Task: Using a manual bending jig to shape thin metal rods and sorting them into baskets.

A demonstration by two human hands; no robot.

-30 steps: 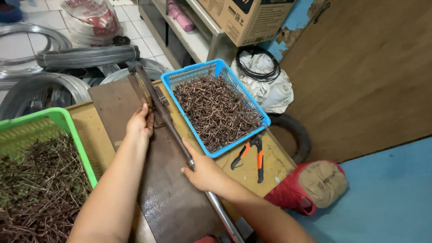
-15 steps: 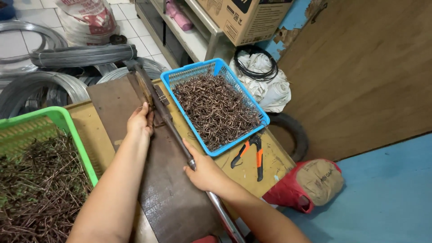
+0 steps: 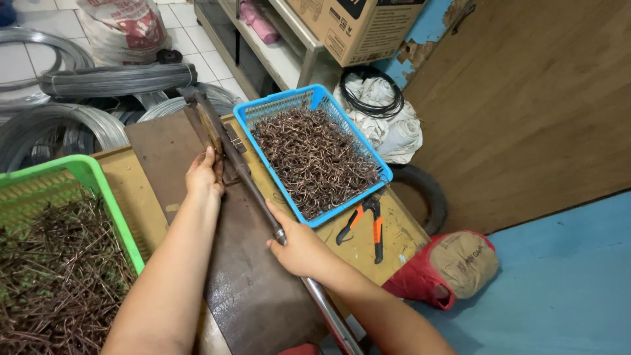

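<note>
A long metal lever bar (image 3: 253, 192) lies diagonally over a dark steel plate (image 3: 250, 289) on a yellowish workbench (image 3: 131, 190). My right hand (image 3: 299, 246) is closed around the bar's shiny handle part. My left hand (image 3: 204, 176) rests at the bar's rusty bending head, fingers pressed against it; what they hold there is hidden. A blue basket (image 3: 263, 112) filled with bent brown wire pieces stands right of the bar. A green basket (image 3: 85, 172) of straight brown wire pieces sits at the left.
Orange-handled pliers (image 3: 367, 223) lie on the bench by the blue basket. Coils of grey wire (image 3: 98, 80) fill the floor behind. A red and tan sack (image 3: 453, 266), a tyre (image 3: 427, 190), white cloth (image 3: 394, 128) and a cardboard box (image 3: 355, 26) stand at the right.
My right hand has slid slightly along the bar's handle. My left hand stays at the bending head.
</note>
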